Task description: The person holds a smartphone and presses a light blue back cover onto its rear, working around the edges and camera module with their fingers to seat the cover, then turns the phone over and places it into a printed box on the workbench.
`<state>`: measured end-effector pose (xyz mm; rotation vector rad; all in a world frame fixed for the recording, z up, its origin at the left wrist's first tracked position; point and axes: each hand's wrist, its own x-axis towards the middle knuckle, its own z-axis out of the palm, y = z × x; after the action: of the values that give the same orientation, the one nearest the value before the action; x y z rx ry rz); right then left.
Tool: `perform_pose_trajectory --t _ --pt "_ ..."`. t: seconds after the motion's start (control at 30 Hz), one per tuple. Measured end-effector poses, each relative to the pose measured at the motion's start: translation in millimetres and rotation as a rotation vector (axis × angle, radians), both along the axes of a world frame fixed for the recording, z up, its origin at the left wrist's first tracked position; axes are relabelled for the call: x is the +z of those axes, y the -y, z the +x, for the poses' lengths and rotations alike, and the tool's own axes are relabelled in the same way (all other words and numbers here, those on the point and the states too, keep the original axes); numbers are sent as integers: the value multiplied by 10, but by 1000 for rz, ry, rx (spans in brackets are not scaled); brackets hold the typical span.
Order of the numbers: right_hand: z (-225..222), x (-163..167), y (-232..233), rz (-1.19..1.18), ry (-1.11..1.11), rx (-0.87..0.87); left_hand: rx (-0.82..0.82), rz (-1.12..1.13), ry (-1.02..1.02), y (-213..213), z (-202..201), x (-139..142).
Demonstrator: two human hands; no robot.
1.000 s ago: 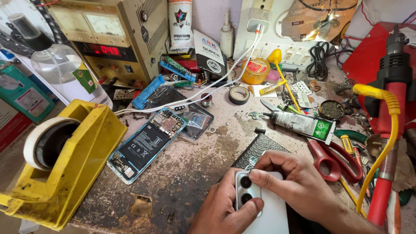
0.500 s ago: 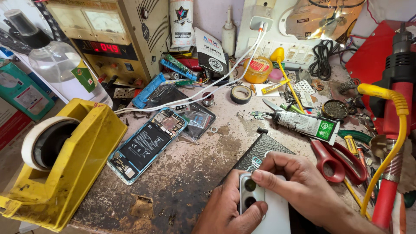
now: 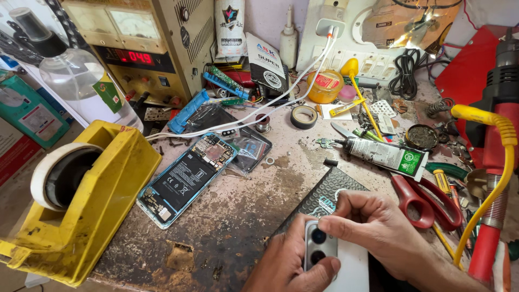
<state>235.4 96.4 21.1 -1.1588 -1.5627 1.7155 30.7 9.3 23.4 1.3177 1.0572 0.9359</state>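
My left hand (image 3: pixel 289 262) grips a white phone back cover (image 3: pixel 346 267) by its left edge, thumb lying beside the camera block with two dark lenses (image 3: pixel 319 244). My right hand (image 3: pixel 378 227) rests on the cover's top right, fingertips pinched at the upper edge of the camera block. Both hands sit at the front of the bench over a dark ridged mat (image 3: pixel 324 197). An opened phone (image 3: pixel 186 181), with its battery and circuit board exposed, lies to the left on the worn bench top.
A yellow tape dispenser (image 3: pixel 81 200) fills the front left. A power supply (image 3: pixel 146 48) and a clear spray bottle (image 3: pixel 75 75) stand behind it. Red scissors (image 3: pixel 421 203), a glue tube (image 3: pixel 386 154), a tape roll (image 3: pixel 304 116), white cables and small tools crowd the right and back.
The hands and cover have shifted slightly lower in view. My right fingertips have moved closer onto the camera block's top edge. The bench items stay put.
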Motion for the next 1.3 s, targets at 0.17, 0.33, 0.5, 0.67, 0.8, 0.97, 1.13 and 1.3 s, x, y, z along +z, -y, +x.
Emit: perform_pose_trajectory --t 0.17,0.33,0.5,0.67,0.8,0.97,1.13,1.3 --pt "-18 79 22 80 122 -6 43 50 55 7 5 -11" --pt "6 213 -1 -54 -25 116 85 27 86 8 16 -35" --pt "23 140 -8 -116 -27 52 79 36 105 14 14 -16" --pt "-12 23 -2 -33 22 -32 39 4 22 10 7 -2" --pt "-53 79 23 65 107 -9 88 56 37 -4 25 -27" --pt "-26 318 37 -184 -282 278 265 -29 155 0 63 -52" --pt "-31 384 40 -90 -302 381 370 -73 369 12 65 -13" --pt "-50 217 42 -127 -152 86 348 -81 246 26 50 61"
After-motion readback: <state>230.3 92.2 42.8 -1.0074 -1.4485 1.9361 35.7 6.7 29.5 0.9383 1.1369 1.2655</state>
